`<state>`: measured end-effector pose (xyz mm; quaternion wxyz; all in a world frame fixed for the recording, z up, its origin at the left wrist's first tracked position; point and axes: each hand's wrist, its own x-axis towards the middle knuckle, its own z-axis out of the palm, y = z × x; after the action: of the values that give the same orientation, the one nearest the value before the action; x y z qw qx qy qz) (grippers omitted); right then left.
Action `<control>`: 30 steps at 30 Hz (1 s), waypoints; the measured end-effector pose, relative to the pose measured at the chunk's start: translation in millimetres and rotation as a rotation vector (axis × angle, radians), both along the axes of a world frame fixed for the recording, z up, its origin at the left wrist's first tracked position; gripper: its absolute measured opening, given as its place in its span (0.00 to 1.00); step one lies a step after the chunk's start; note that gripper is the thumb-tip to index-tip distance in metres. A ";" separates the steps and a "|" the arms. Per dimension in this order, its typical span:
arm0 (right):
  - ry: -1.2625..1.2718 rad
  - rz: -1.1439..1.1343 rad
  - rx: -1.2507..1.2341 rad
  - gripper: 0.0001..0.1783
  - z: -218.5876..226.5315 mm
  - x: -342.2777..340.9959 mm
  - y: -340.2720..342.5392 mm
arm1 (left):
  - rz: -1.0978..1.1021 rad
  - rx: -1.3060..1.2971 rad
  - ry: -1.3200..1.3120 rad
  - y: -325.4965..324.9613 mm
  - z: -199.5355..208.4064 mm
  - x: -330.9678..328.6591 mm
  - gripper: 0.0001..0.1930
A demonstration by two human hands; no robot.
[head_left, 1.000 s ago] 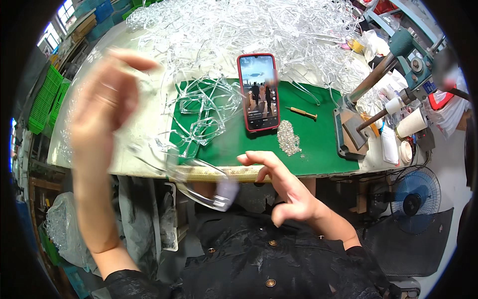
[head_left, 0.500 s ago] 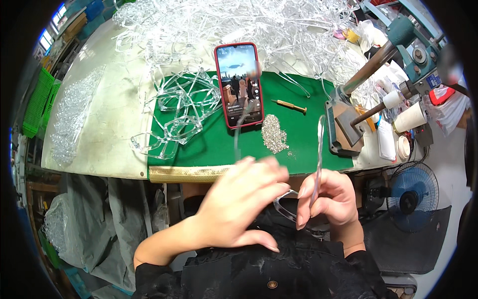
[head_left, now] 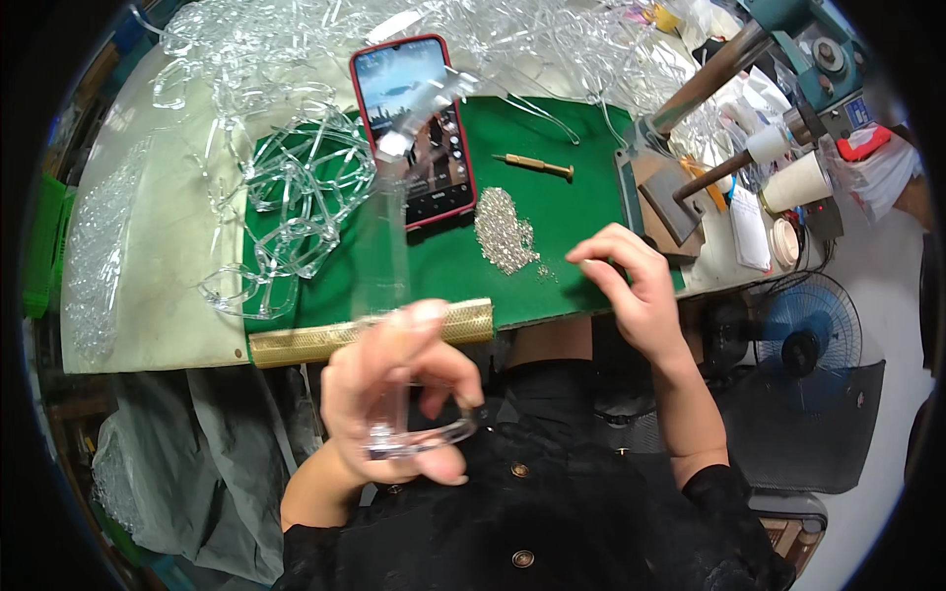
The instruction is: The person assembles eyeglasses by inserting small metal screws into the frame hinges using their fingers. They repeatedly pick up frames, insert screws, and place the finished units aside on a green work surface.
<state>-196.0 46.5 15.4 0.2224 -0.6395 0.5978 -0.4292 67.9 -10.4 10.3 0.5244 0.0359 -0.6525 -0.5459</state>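
So in the head view, the left hand [head_left: 389, 394] is at the lower middle, kinda blurry, with its fingers curled and pinching a clear plastic eyeglass frame [head_left: 431, 439]. The rim sits low by the thumb, and one see-through arm of the frame sticks up past the fingers. The right hand [head_left: 645, 295] is right of center, thumb and index tips almost together near the scattered bits by the small pile of silvery metal pieces [head_left: 505, 231]; can't tell if anything tiny is pinched there. That pile's on a dark green mat [head_left: 581, 202], mid-frame, and just above it lies a slim brass-coloured tool with a dark tip [head_left: 540, 166]. A phone in a red case [head_left: 439, 163] is tilted at upper center, screen lit. Left of it there's a tangle of clear frames [head_left: 305, 187], plus a much bigger heap of clear plastic frames [head_left: 296, 49] across the top. A gold mesh-textured roll [head_left: 471, 321] runs along the front edge of the mat. Upper right's got a teal metal press [head_left: 813, 54], with a white paper cup [head_left: 794, 183] beside it, and a blue fan [head_left: 813, 330] sits lower right.
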 end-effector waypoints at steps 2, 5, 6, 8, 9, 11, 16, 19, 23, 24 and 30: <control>0.286 -0.028 -0.069 0.09 -17.5 -4.1 -4.4 | 0.043 0.050 -0.075 -1.0 10.1 4.9 0.56; 0.450 -0.004 -0.058 0.12 -24.2 -2.5 -0.4 | 0.184 0.364 -0.252 15.3 23.3 -2.1 0.61; 0.431 0.005 -0.055 0.12 -24.6 -3.1 0.8 | 0.170 0.363 -0.285 14.5 22.4 -2.6 0.60; 0.394 0.020 -0.047 0.11 -25.1 -5.5 2.3 | 0.181 0.325 -0.269 13.5 15.4 -4.8 0.57; 0.379 0.017 -0.034 0.10 -25.9 -5.4 2.3 | 0.192 0.302 -0.261 13.5 14.4 -5.7 0.56; 0.342 0.012 -0.021 0.09 -26.6 -3.0 0.0 | 0.199 0.295 -0.226 14.5 12.9 -7.5 0.54; 0.298 -0.050 0.040 0.08 -27.6 6.1 -1.0 | 0.116 0.434 -0.131 17.4 2.4 -4.6 0.56; 0.314 -0.089 0.020 0.08 -28.7 9.8 -2.7 | 0.110 0.454 -0.155 17.9 -1.0 -3.8 0.59; 0.384 -0.045 -0.008 0.07 -31.1 8.5 -7.7 | 0.177 0.354 -0.253 15.6 0.2 -8.8 0.61; 0.403 -0.032 -0.017 0.07 -31.4 7.4 -8.8 | 0.193 0.337 -0.282 15.5 2.0 -9.8 0.61; 0.519 0.026 -0.015 0.07 -29.4 5.9 -12.5 | 0.191 0.343 -0.337 15.6 3.7 -8.7 0.60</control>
<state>-190.1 34.0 -14.0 0.0625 -0.7374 0.6234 -0.2523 59.2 5.1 14.0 0.4437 0.2760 -0.6223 -0.5828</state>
